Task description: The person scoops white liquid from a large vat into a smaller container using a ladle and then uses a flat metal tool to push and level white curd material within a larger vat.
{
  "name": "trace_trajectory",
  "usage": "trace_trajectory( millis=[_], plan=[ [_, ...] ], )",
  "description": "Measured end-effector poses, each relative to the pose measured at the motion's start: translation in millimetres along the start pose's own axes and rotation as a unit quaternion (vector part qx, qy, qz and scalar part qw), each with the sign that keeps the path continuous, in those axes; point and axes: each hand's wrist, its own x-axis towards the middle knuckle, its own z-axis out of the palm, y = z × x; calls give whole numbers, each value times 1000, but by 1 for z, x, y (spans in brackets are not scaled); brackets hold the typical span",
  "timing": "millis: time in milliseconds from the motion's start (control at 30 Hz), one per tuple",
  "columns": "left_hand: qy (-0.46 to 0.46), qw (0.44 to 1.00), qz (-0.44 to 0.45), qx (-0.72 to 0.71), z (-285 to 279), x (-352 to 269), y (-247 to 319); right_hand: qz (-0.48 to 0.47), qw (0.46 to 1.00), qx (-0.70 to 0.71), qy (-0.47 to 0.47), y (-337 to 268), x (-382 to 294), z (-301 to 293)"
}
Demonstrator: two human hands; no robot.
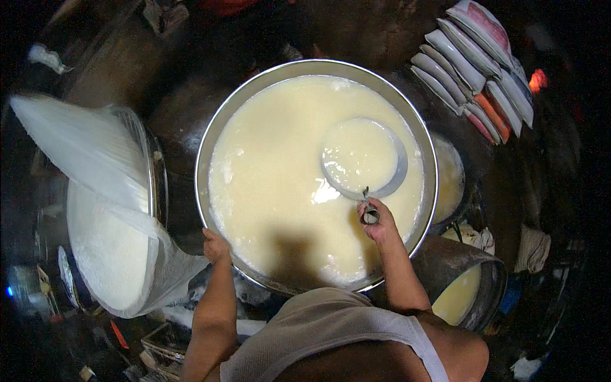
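A large round metal vat (317,68) of pale yellow milky liquid (277,157) stands before me, light foam along its edge. My right hand (379,220) is closed around the tubular metal handle (371,216) of a wide round pan-like scoop (400,167). The scoop sits in the right part of the vat, full of the same liquid, its rim just above the surface. My left hand (217,246) grips the vat's rim at the lower left. Beside that hand, a white cloth (176,262) hangs over another vessel.
At left, the cloth-draped metal vessel (152,176) holds white content. Lower right stands a dark pot (494,281) with yellowish liquid; another round container (448,176) is behind the vat's right side. Filled sacks (458,67) are stacked upper right. A wire-like rack (164,341) lies lower left.
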Motion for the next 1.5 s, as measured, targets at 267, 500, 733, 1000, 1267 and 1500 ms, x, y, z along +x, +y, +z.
trace_trajectory(
  millis=[267,500,733,1000,1267,1500],
  plan=[
    [-7,1000,13,22,-6,-4,6,-7,999,13,43,1,42,50],
    [-14,999,-17,25,-7,-7,15,41,998,-38,-24,13,68,82],
    [0,1000,6,24,-1,2,5,37,997,-72,15,42,80,100],
    [-20,998,-28,55,-6,1,9,77,992,-99,13,69,85,99],
    [-13,999,-29,28,-6,6,-2,120,985,-122,12,105,69,92],
    [-50,996,52,-49,-11,4,-8,201,976,-83,-2,119,51,64]
  ],
)
